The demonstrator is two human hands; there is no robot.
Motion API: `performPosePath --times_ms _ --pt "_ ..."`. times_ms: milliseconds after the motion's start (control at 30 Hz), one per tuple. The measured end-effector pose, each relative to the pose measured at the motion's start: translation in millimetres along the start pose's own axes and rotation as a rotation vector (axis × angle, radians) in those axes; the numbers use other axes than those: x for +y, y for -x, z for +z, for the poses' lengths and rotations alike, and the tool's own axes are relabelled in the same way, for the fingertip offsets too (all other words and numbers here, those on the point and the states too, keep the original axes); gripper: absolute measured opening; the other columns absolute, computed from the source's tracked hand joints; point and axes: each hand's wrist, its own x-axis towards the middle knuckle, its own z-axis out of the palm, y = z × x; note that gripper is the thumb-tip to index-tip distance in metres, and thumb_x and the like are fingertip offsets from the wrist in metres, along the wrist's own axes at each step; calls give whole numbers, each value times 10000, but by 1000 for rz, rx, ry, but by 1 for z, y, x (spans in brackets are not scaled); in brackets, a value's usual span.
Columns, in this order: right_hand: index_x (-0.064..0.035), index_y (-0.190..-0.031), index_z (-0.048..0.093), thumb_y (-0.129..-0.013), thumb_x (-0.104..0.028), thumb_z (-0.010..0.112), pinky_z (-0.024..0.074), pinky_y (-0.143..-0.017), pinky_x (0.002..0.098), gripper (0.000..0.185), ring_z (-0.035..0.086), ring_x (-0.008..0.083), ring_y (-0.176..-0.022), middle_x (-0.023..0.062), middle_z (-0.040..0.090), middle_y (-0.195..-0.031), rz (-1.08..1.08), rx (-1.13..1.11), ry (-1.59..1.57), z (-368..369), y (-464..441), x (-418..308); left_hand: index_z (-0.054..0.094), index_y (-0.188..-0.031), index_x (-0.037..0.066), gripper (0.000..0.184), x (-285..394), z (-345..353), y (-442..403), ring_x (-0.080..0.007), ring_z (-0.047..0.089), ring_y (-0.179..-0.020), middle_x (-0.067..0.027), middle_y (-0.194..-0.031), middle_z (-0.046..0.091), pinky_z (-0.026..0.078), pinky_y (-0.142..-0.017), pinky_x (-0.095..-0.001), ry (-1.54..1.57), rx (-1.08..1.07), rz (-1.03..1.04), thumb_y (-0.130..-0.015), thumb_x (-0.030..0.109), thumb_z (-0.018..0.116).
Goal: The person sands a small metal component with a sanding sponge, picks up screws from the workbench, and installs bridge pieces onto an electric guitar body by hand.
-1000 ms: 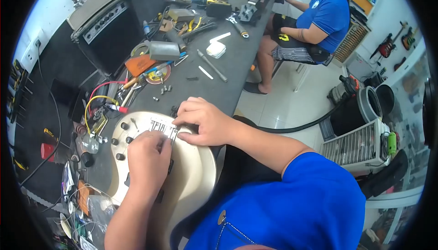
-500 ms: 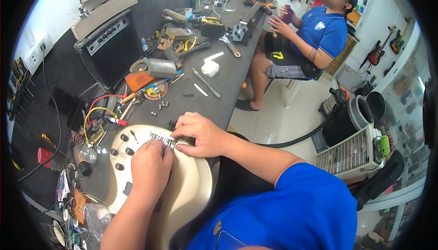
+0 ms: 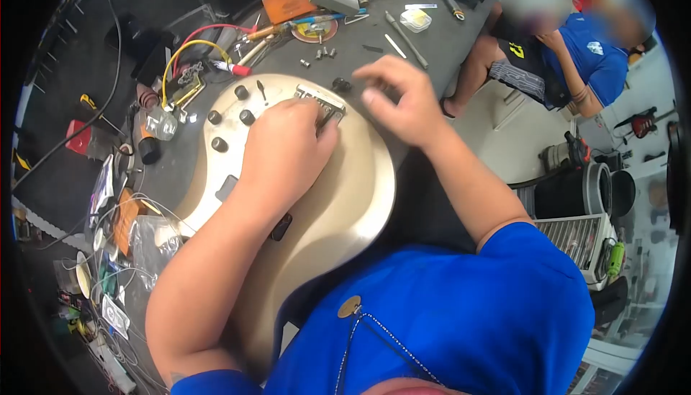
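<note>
A cream electric guitar body [image 3: 360, 186] lies in front of me, with black control knobs [image 3: 247, 117] on its face. My left hand [image 3: 288, 143] rests over the metal bridge [image 3: 311, 94], its fingers curled together at the near side. What is between those fingertips is hidden. Beyond the guitar's right edge my right hand [image 3: 403, 103] is raised, thumb and fingers apart, holding nothing visible. A small black part [image 3: 341, 84] sits by the guitar's edge near the bridge. Dark pickups [image 3: 282, 227] show partly beneath my left forearm.
Small metal pieces [image 3: 319, 54] lie on the dark bench just past the guitar. Yellow and red leads [image 3: 165, 82], an orange block [image 3: 285, 8] and a metal rod [image 3: 407, 40] are around them. Plastic bags [image 3: 155, 247] and loose strings crowd the left. Another person [image 3: 586, 53] sits at right.
My right hand has come off the bridge, moved right and spread its fingers. My left hand stays at the bridge. The view has tilted down toward the guitar.
</note>
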Motion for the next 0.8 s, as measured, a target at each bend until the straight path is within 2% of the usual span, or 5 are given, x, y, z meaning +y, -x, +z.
performPosePath --times_ms 67,167,267,500,800 --pt "-33 -1151 815 -923 -141 770 561 -857 374 256 701 252 -948 97 739 -1031 131 119 136 -13 -10 17 807 -971 -28 209 0 1 -1 -381 762 -801 -211 -870 774 608 -781 -482 23 24 12 -918 172 834" --pt "-53 -1121 827 -914 -164 795 571 -883 393 237 705 276 -955 92 742 -1010 87 60 390 -21 -17 42 809 -971 -24 189 0 -1 -1 -335 746 -755 -190 -852 769 595 -737 -455 50 39 14 -906 150 844" --pt "-95 -1171 844 -903 -225 803 553 -966 480 300 709 342 -1066 93 746 -1049 150 33 618 -17 -9 45 806 -960 -21 169 2 -7 0 -296 718 -702 -172 -817 754 570 -695 -431 102 54 -9 -903 133 844" --pt "-136 -1214 850 -919 -227 802 547 -971 465 313 710 315 -1082 83 736 -1087 265 28 747 -14 -19 52 800 -937 -23 149 -2 -8 -3 -266 698 -657 -154 -781 740 547 -653 -417 156 60 -26 -909 120 827" --pt "-185 -1136 866 -912 -234 839 493 -955 445 230 674 271 -1079 25 715 -1074 173 60 711 -13 -14 48 801 -960 -25 140 -6 -6 -2 -265 703 -667 -155 -788 739 560 -660 -408 173 83 19 -916 107 818"
